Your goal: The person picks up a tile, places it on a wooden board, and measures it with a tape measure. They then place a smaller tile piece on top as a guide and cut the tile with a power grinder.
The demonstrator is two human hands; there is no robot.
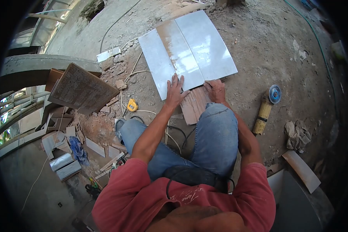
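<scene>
Dusty gray ground [255, 58] all around, with crumbly bits of stone. Lying flat on it, just past the knees, a big shiny white tile [214, 48], with a thin dark line down it and a brown dusty streak beside the line. Under its near edge and poking out toward the knees, a pinkish-brown piece [193, 108]. Left hand [175, 92] open wide, fingers spread flat on the near part of the shiny white tile. Right hand [215, 91] at the same edge, by the end of the line, fingers bent; cannot tell if pinching or only touching. Off to the right, well apart, a yellow grinder [263, 112] with a blue round disc [274, 94], and near it a crumpled rag or paper [297, 134]. To the left, a yellow tape measure [132, 105] near pale cords [137, 61], a leaning brown tile [82, 88] with a bumpy face, and a blue cloth [78, 150] among broken pieces.
</scene>
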